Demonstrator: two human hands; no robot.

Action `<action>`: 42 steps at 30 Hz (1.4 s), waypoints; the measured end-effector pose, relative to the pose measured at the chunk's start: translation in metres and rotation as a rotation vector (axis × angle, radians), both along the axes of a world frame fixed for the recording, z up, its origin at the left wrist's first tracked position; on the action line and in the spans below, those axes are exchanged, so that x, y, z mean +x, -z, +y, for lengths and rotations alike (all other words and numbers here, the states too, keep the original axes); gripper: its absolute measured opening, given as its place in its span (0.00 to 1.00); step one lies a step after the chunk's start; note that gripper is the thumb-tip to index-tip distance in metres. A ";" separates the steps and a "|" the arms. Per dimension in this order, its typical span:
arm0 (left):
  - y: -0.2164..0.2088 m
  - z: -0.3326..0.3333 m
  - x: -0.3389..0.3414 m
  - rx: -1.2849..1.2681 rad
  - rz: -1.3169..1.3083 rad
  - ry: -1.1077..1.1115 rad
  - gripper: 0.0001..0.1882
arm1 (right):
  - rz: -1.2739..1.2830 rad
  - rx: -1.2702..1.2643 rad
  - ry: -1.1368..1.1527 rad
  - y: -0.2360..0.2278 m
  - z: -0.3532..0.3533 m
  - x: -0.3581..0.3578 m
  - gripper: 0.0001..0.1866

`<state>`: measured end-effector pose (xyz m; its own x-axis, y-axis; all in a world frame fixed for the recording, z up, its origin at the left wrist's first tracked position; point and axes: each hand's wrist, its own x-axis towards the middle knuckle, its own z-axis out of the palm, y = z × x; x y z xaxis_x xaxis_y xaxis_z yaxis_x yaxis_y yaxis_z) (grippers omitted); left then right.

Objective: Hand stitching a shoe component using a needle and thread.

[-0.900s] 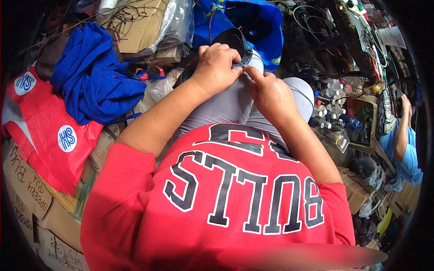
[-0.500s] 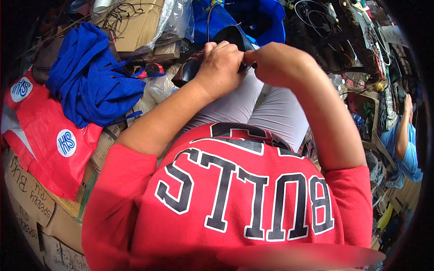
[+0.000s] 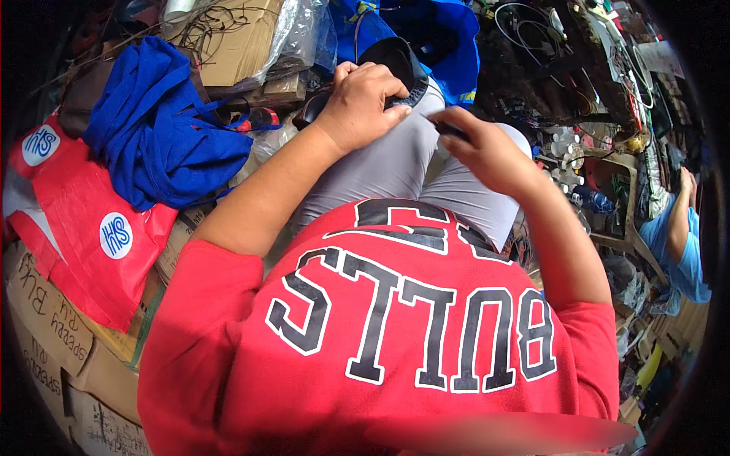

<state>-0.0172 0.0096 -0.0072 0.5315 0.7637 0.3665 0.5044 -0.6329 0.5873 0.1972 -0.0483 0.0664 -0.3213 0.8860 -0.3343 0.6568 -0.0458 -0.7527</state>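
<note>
On my left knee lies a black shoe [image 3: 397, 57], its open end pointing away from me and much of it covered by my hand. My left hand [image 3: 363, 106] is closed over it, fingers bent across the upper and the thumb at the near edge. To the right, a short gap apart from the shoe, my right hand [image 3: 490, 156] is above the other thigh. Its fingers are curled round a small dark-handled tool [image 3: 450, 131], whose tip is too small to make out. A thin dark cord [image 3: 358, 34] rises beyond the shoe.
A blue bag [image 3: 464, 61] stands open past my knees. On the left are a blue cloth bundle [image 3: 163, 129], a red bag [image 3: 91, 243] and cardboard boxes [image 3: 49, 319]. At right are a plastic chair [image 3: 631, 182], bottles, cables and another person's blue sleeve [image 3: 688, 258].
My right hand has drawn away from the shoe, down and to the right, with the tool in it. My left hand stays on the shoe, its thumb now more visible.
</note>
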 end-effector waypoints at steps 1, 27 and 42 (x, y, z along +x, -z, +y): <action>-0.001 0.003 -0.003 -0.021 -0.007 0.008 0.10 | 0.267 -0.484 0.154 -0.014 -0.002 0.007 0.18; -0.006 0.010 0.010 -0.087 -0.073 0.074 0.12 | -0.061 0.093 0.054 0.004 0.009 -0.002 0.16; -0.006 0.018 0.008 -0.142 -0.048 0.080 0.11 | -0.253 0.389 0.036 0.033 -0.006 -0.018 0.18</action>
